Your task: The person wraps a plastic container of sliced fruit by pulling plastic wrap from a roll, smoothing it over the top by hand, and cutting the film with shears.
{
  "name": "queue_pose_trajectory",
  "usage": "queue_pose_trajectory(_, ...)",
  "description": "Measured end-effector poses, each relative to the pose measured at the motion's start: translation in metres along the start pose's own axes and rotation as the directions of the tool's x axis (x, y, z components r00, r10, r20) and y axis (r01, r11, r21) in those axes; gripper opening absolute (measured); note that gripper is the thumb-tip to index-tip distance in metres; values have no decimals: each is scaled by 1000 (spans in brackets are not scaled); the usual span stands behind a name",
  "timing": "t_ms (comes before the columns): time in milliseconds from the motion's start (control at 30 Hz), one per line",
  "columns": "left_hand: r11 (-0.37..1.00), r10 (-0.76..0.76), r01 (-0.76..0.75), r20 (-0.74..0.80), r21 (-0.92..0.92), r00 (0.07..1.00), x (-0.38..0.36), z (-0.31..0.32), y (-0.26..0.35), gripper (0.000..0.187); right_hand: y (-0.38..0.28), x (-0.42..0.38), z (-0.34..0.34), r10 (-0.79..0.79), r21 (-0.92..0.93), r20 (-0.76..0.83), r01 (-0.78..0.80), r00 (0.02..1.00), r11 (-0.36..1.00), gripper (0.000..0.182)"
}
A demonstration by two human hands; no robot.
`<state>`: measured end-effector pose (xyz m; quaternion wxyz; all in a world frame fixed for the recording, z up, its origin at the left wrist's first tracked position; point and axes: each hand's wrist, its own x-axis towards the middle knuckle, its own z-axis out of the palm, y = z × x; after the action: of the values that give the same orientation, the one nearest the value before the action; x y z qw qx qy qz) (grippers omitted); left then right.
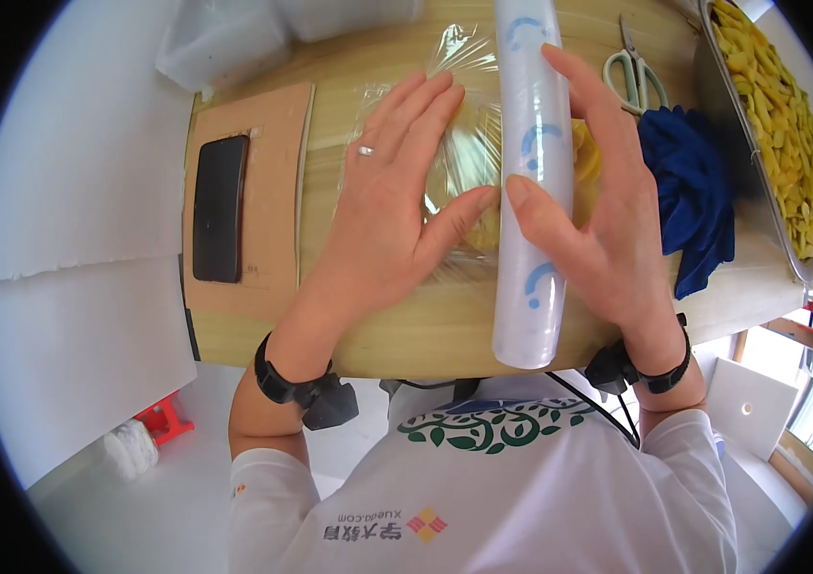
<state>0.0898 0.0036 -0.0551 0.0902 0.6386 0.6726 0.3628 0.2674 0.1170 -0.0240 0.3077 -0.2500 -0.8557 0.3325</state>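
One film roll (528, 330) lies in the right grip (612, 215), thumb and fingers spread over it; a single sheet of film (473, 143) is drawn out under the left grip (383, 196), flat, thumb apart, and seems to cover yellow food, though glare blurs this. Film laid, by the look of it, but no cut visible between sheet and roll. Count: one pair of scissors (628, 43), one blue cloth (689, 163) and one tray (757, 153) right of the right grip; one phone (220, 210) on one board (273, 191) left of the left.
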Motion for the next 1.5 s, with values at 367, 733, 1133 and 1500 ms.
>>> queue_pose_trajectory(367, 1000, -11, 11, 4, 10, 1000, 1, 0, 1, 82, -1, 0, -9, -47, -230, 28, 52, 999, 972, 76)
queue_pose_trajectory(733, 981, -100, 105, 38, -162, 994, 2, 1, 3, 98, 5, -8, -4, 88, 21, -24, -88, 996, 996, 76)
queue_pose_trajectory(1133, 972, -156, 149, -24, -183, 987, -8, 3, 6, 102, 13, -2, -2, 117, 184, 6, -116, 993, 976, 79)
queue_pose_trajectory(1500, 959, -243, 233, -48, -159, 969, -26, -15, 10, 104, 6, 4, 13, 20, 200, 76, -35, 997, 979, 81)
